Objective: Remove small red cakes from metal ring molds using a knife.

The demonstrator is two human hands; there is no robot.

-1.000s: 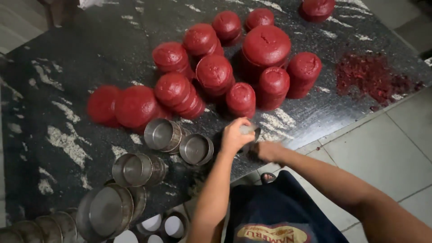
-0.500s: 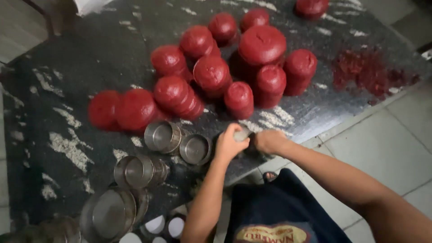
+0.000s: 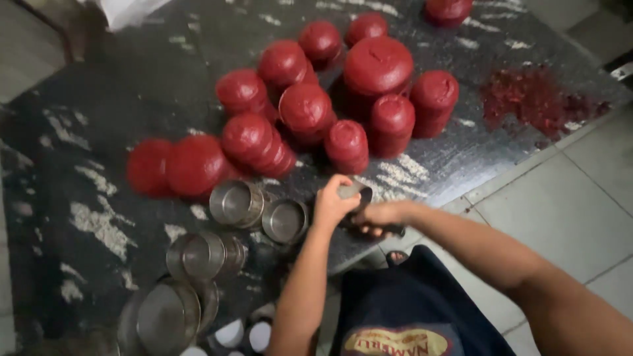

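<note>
Left hand [image 3: 331,204] clenched around small metal tin [image 3: 351,192] | right hand [image 3: 382,216] gripping dark object, possibly a tool | glossy red cylindrical moulded blocks [image 3: 303,109] beyond, on speckled table [image 3: 99,118].

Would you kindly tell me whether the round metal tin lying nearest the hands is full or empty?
Empty. The round metal tin lies tipped on its side on the dark table, and its open mouth shows only bare metal inside.

Red moulded cylinders [image 3: 304,109], uniform matte red. Crumbs [image 3: 534,99]: darker red scatter. Table top [image 3: 99,118]: black, mottled with off-white patches. Metal cups [image 3: 237,203]: silver-grey. Floor tiles [image 3: 580,204]: pale grey. Apron [image 3: 422,310]: dark navy, probably with a yellow-and-red emblem.
</note>
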